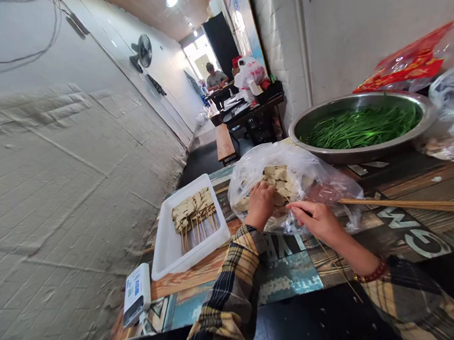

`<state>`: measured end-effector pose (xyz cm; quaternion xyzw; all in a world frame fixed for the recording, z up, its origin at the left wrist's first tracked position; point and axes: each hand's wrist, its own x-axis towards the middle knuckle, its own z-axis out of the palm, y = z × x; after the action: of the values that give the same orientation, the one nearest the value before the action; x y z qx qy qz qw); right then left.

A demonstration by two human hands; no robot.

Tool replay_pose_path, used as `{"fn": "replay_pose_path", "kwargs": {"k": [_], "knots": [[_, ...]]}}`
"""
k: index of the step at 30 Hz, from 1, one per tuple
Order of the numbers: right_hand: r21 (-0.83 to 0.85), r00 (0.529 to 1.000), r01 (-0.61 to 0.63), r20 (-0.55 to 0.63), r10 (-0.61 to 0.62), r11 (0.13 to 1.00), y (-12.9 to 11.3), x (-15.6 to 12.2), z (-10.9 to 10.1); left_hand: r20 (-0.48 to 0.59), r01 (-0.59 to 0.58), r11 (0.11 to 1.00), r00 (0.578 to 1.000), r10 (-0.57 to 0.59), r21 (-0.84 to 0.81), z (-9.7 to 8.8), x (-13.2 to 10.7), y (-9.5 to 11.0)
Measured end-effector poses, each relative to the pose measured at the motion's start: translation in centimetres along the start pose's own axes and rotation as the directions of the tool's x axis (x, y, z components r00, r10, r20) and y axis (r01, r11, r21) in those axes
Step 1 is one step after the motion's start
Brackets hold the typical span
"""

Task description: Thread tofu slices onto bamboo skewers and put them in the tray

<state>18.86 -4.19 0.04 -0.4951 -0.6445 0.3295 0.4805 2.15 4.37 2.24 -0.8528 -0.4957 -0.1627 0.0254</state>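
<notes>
My right hand (317, 222) is closed on a thin wooden skewer (334, 260), pinched near its upper end. The skewer slants down past the table's front edge. My left hand (260, 203) reaches into a clear plastic bag (243, 173) heaped with pale, flat slices (280, 178). Its fingers bend over the slices, and their tips are partly hidden, so what they pinch is unclear. To the left, a white plastic tray (163, 252) holds several skewers threaded with folded pale slices (192, 209), sticks pointing toward me.
A steel basin (427, 111) of green chives (364, 127) stands at the back right. Loose bare skewers (417, 204) lie at right. A small white device (136, 293) with a cable sits front left. Farther off are a bench (224, 142) and a seated person (216, 78).
</notes>
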Motion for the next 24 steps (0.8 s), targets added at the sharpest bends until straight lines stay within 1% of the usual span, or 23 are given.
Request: {"fn": "replay_pose_path", "kwargs": {"k": [2,4,5,6,7,8,9,10,11,12,13,15,19,21,24], "knots": [[0.006,1.000,-0.005,0.001,0.005,1.000,0.1,0.0,0.0,-0.021,0.024,0.999,0.999,-0.025,-0.029,-0.2,-0.1,-0.4],[0.010,1.000,0.007,0.006,-0.007,1.000,0.1,0.0,0.1,-0.045,0.068,0.992,0.996,-0.074,-0.110,-0.5,-0.6,-0.7],[0.008,1.000,0.017,0.008,-0.017,1.000,0.0,0.1,0.1,-0.060,0.151,0.946,0.983,-0.175,-0.288,-0.6,-0.9,-0.9],[0.005,1.000,0.028,0.011,-0.028,1.000,0.0,0.1,0.1,-0.015,0.228,0.850,0.963,-0.267,-0.475,-0.8,-1.3,-1.0],[0.005,0.999,0.035,0.014,-0.035,0.999,-0.1,0.1,0.1,0.052,0.294,0.707,0.938,-0.343,-0.643,-1.0,-1.8,-1.0],[0.006,0.999,0.040,0.019,-0.040,0.999,-0.3,0.2,0.1,0.117,0.330,0.545,0.914,-0.388,-0.771,-1.3,-2.3,-0.9],[0.009,0.999,0.041,0.024,-0.042,0.999,-0.5,0.1,0.1,0.182,0.345,0.382,0.897,-0.402,-0.857,-1.6,-2.8,-0.8],[0.013,0.999,0.043,0.028,-0.044,0.999,-0.7,0.1,0.1,0.237,0.350,0.229,0.881,-0.409,-0.908,-1.9,-3.2,-0.5],[0.017,0.998,0.048,0.033,-0.049,0.999,-1.0,0.0,0.1,0.273,0.345,0.107,0.867,-0.416,-0.933,-2.2,-3.6,-0.2],[0.021,0.998,0.056,0.041,-0.057,0.998,-1.3,-0.2,0.2,0.295,0.332,0.017,0.859,-0.419,-0.943,-2.5,-3.9,0.1],[0.026,0.996,0.069,0.051,-0.070,0.997,-1.6,-0.3,0.3,0.308,0.320,-0.044,0.855,-0.417,-0.946,-2.7,-4.1,0.4],[0.046,0.992,0.095,0.073,-0.099,0.994,-2.2,-0.7,0.5,0.313,0.295,-0.109,0.861,-0.402,-0.949,-3.1,-4.4,1.0],[0.088,0.988,0.117,0.089,-0.125,0.989,-2.7,-1.3,1.0,0.318,0.269,-0.179,0.873,-0.370,-0.947,-2.9,-4.9,1.6],[0.077,0.991,0.106,0.077,-0.112,0.991,-2.6,-1.3,1.0,0.328,0.269,-0.204,0.872,-0.364,-0.941,-2.7,-5.1,1.7],[0.050,0.995,0.068,0.072,-0.071,0.996,-2.5,-1.3,0.8,0.341,0.281,-0.210,0.870,-0.356,-0.937,-2.6,-5.5,1.8]]}}
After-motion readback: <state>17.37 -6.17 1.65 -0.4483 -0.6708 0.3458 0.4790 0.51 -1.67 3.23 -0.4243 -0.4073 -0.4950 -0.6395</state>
